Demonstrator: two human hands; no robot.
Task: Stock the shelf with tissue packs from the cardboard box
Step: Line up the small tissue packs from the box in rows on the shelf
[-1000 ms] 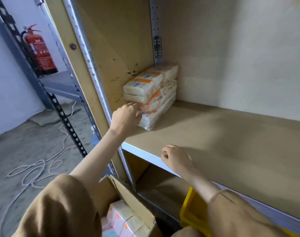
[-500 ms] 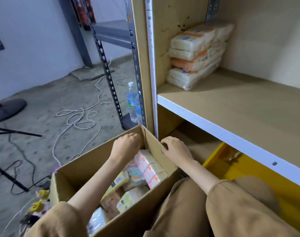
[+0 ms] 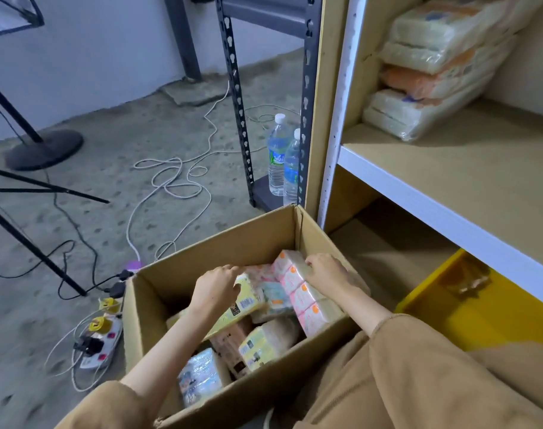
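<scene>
The cardboard box (image 3: pixel 233 243) sits on the floor beside the shelf (image 3: pixel 465 181), holding a jumble of soft plastic-wrapped tissue packs in pink, yellow, pale blue and white. A long pink pack (image 3: pixel 298 294) with orange dots lies against the box's right wall. The right hand (image 3: pixel 326 272) rests on its far end, fingers (image 3: pixel 310 263) curled over the edge and grasping it. The left hand (image 3: pixel 216 289) grips the upper end of a tilted yellow pack (image 3: pixel 244 305) beside it. A stack of white-and-orange packs (image 3: pixel 434 72) sits in the shelf's left rear corner.
</scene>
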